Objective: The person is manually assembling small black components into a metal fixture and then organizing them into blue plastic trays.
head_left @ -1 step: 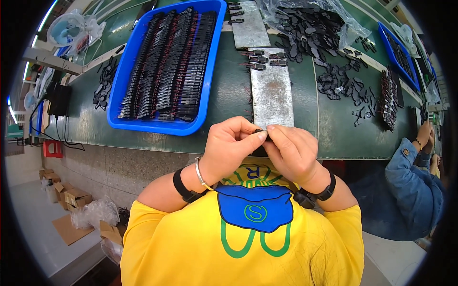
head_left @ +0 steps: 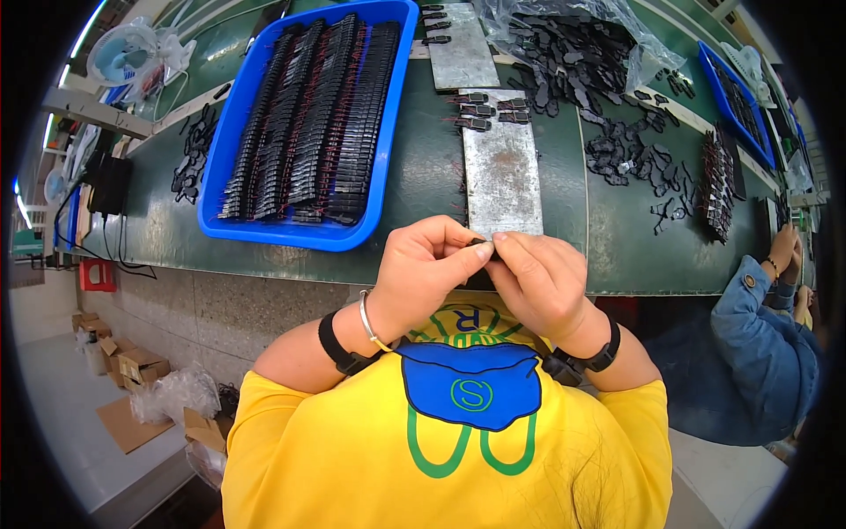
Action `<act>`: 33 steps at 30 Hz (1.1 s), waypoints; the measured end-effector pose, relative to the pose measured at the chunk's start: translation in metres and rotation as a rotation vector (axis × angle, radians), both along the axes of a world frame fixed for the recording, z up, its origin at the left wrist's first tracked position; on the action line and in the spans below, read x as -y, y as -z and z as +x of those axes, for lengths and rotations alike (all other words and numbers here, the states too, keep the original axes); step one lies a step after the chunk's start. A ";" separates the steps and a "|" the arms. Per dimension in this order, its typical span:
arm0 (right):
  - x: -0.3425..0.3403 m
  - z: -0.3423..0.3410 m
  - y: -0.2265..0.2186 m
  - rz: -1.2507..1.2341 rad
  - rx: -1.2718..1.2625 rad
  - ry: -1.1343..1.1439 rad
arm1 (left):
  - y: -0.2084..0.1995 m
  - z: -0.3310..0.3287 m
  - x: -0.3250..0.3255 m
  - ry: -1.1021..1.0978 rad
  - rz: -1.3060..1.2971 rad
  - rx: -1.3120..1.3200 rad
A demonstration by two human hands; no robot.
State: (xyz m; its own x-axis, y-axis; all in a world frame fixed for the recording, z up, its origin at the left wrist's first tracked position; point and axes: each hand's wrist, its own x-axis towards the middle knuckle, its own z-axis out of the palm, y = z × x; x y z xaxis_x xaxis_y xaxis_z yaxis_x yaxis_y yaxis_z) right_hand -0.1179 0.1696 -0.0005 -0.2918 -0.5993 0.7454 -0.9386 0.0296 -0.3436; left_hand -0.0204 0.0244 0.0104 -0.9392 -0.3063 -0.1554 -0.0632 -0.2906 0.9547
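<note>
My left hand [head_left: 430, 263] and my right hand [head_left: 545, 275] meet at the near edge of the workbench. Pinched between their fingertips is a small black part [head_left: 477, 242], mostly hidden by the fingers, so its exact kind does not show. Just beyond them lies a worn metal plate [head_left: 502, 189], with several small black parts with thin red wires [head_left: 476, 110] on its far end. To the left stands a blue tray [head_left: 382, 167], where many black wired pieces [head_left: 304, 123] are packed in long rows.
A second metal plate [head_left: 463, 57] lies farther back. Flat black pieces [head_left: 573, 53] spill from a clear plastic bag [head_left: 648, 53], with more loose pieces [head_left: 630, 150] nearer. At the right are wired parts [head_left: 718, 189], another blue tray [head_left: 736, 106] and a co-worker's denim sleeve [head_left: 753, 326].
</note>
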 end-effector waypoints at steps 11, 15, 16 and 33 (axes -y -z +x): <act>-0.013 -0.007 -0.004 0.155 0.606 -0.294 | -0.003 0.013 0.015 0.150 -0.437 -0.166; -0.018 -0.006 0.000 0.139 0.723 -0.352 | -0.010 0.015 0.019 0.215 -0.429 -0.216; -0.019 -0.005 0.000 0.134 0.781 -0.360 | -0.012 0.016 0.018 0.196 -0.391 -0.209; -0.021 0.000 -0.002 0.159 0.755 -0.284 | -0.006 0.014 0.016 -0.014 -0.041 -0.238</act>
State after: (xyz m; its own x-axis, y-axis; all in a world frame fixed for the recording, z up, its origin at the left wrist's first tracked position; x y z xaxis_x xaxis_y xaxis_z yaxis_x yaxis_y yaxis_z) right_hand -0.1179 0.1908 0.0019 -0.5017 -0.8079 0.3091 -0.4358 -0.0726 -0.8971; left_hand -0.0064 0.0088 0.0162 -0.9435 -0.3211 0.0823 0.1684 -0.2504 0.9534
